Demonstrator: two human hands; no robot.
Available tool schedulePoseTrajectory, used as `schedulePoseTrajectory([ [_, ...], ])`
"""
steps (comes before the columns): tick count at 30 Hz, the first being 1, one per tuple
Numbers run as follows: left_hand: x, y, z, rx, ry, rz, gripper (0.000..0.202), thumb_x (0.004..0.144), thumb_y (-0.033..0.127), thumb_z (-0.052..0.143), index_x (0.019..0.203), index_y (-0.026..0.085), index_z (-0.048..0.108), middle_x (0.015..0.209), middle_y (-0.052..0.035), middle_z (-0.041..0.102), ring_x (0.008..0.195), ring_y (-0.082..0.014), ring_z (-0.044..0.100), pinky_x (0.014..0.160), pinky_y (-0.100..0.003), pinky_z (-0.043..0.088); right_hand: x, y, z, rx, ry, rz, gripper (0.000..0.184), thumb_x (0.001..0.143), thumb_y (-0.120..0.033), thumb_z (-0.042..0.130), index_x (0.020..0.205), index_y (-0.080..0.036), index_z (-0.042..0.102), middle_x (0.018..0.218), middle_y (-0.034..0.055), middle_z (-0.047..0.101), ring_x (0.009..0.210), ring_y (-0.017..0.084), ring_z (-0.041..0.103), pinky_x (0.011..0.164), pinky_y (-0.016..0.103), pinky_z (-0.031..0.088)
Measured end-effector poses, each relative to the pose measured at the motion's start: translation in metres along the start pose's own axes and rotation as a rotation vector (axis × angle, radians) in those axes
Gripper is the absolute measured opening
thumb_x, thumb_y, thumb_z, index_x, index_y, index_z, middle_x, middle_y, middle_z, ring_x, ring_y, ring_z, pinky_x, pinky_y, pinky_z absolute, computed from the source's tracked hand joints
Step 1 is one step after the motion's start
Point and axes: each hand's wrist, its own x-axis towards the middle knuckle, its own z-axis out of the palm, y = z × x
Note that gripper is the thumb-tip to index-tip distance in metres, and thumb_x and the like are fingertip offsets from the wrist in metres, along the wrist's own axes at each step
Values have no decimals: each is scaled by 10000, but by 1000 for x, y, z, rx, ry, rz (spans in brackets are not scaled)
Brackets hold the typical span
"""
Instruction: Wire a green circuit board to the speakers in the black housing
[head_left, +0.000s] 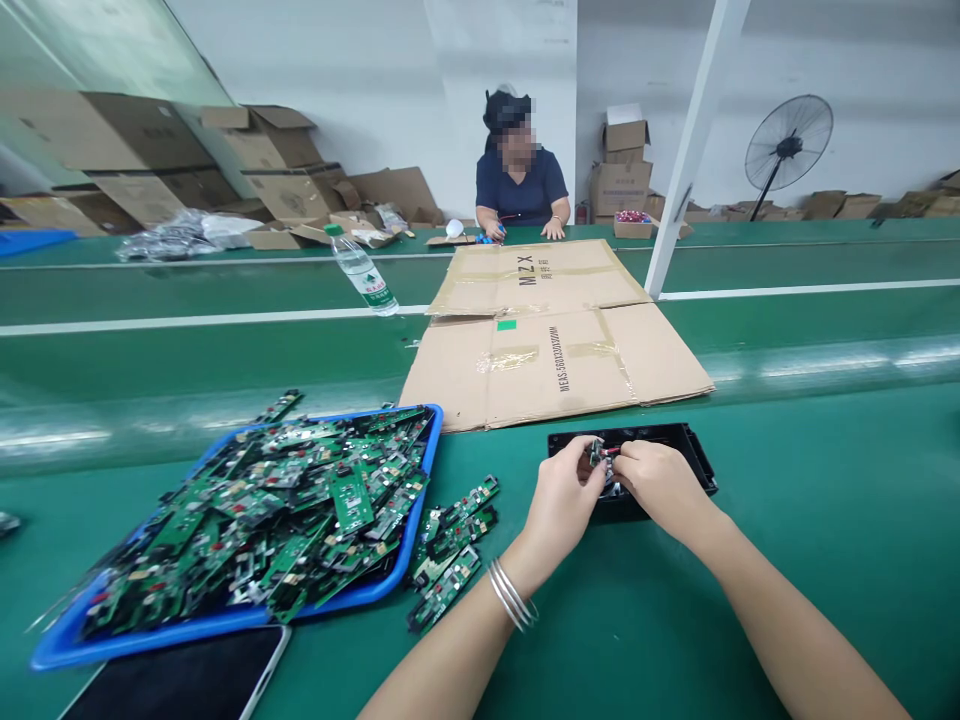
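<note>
At lower centre, the left hand (559, 500) and right hand (660, 485) pinch a small component (600, 455) together over a black tray (697, 455); left, a blue tray (67, 640) heaped with circuit boards (300, 500); beyond, flattened cardboard (547, 340).

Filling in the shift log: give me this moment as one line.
left hand: pinching small part | right hand: on same part | under: black tray | left side: blue bin of boards
</note>
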Motion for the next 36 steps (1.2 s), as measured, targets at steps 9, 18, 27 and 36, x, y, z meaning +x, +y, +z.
schedulePoseTrajectory([
  [9,0,0,-8,108,-123,120,226,829,204,455,1020,224,575,941,-49,672,782,-177,649,682,-266,523,2,3,2,294,-52,346,132,735,-216,683,792,-179,569,688,12,603,618,153,568,533,240,336],
  [18,1,3,-10,22,-215,113,212,835,172,427,986,225,565,925,-14,637,721,-131,627,672,-249,538,7,7,-5,643,-81,389,64,747,-245,641,773,-187,632,630,-17,597,572,120,540,547,222,377],
  [27,1,4,-7,-81,-171,-39,237,815,214,466,1043,222,531,874,-20,610,710,-139,621,644,-270,558,5,14,-10,651,-185,349,171,717,-182,631,888,-182,616,714,-9,601,628,125,551,594,233,416],
  [36,11,8,-33,132,-151,-59,297,661,384,672,860,192,561,637,37,531,597,-133,547,512,-227,423,-12,51,-31,449,-186,304,477,675,-253,654,1140,-217,552,1242,70,495,1179,250,398,960,391,374],
])
